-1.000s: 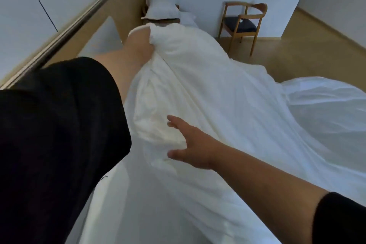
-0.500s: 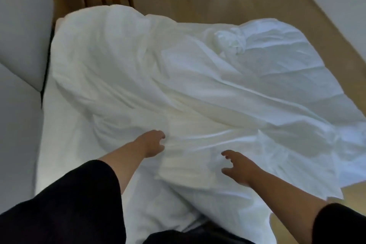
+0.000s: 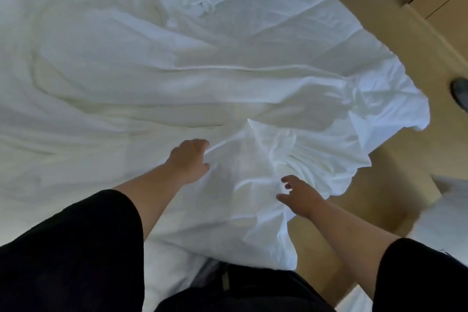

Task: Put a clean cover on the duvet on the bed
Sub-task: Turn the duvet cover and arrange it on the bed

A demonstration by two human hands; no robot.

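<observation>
Two hands meet the white cover [image 3: 228,63]: left hand [image 3: 188,159] grips a fold; right hand [image 3: 298,197], fingers spread, touches bunched fabric beside it.

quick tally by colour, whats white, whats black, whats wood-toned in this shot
white: 1, the bedding
black: 2, the left sleeve and the right sleeve
wood-toned: 1, the floor
total: 4
</observation>
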